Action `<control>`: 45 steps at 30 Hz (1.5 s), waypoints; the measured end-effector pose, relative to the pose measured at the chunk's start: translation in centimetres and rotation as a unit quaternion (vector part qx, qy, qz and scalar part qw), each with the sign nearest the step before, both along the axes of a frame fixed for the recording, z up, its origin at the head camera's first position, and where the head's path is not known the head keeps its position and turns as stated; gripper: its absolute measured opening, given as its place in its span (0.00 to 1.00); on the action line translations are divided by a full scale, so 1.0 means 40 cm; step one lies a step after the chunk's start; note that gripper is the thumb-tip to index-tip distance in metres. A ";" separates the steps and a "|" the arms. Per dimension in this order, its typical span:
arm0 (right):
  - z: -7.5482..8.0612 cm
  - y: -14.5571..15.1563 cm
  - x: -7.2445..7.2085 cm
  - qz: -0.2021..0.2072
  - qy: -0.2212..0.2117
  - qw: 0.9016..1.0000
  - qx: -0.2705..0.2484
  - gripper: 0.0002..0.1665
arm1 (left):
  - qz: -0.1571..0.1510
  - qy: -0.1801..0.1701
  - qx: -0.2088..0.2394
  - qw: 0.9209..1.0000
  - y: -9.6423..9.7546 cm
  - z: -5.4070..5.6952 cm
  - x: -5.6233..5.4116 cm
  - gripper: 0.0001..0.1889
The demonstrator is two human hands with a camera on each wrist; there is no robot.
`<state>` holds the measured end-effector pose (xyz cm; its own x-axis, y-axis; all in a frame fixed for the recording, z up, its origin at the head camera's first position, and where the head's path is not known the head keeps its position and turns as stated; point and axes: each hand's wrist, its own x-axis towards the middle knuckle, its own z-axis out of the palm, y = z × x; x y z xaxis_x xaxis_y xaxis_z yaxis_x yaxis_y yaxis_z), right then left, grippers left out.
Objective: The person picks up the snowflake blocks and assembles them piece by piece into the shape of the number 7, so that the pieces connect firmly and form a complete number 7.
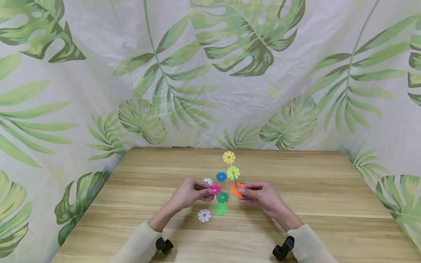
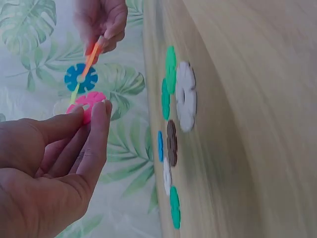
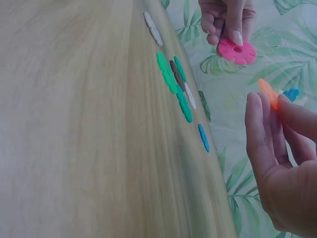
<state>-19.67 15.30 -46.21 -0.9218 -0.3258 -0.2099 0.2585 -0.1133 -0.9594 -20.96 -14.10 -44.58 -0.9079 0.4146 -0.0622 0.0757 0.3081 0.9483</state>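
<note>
Between thumb and fingers, my left hand [image 1: 190,192] pinches a pink notched plastic disc [image 1: 215,189]. To its right, my right hand [image 1: 261,196] pinches an orange notched disc [image 1: 236,190]. A chain of discs runs up from the orange one: a blue disc [image 2: 80,78], seen edge-on from the head, then a lime disc [image 1: 233,172], with a yellow disc [image 1: 228,157] at the far end. The pink disc and the orange one are apart, both raised above the wooden table [image 1: 158,168]. Fingers cover part of each held disc.
Loose notched discs lie on the table around the hands: a blue one [image 1: 221,176], a dark green one [image 1: 222,197], a light green one [image 1: 220,209] and a white one [image 1: 204,215]. A brown disc [image 2: 172,143] is mostly hidden from the head. Leaf-print cloth [image 1: 184,91] hangs behind.
</note>
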 end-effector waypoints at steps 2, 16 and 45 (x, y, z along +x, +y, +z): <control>0.002 -0.005 -0.001 -0.003 -0.002 1.000 -0.007 0.13 | 0.004 0.003 0.006 1.000 0.011 -0.003 0.003 0.08; 0.006 -0.023 -0.008 -0.007 -0.007 0.999 -0.044 0.08 | 0.042 0.038 -0.002 0.998 0.050 -0.006 0.015 0.06; -0.011 -0.030 0.008 -0.034 -0.018 0.998 -0.048 0.15 | 0.041 0.102 -0.049 0.993 0.083 -0.025 0.043 0.03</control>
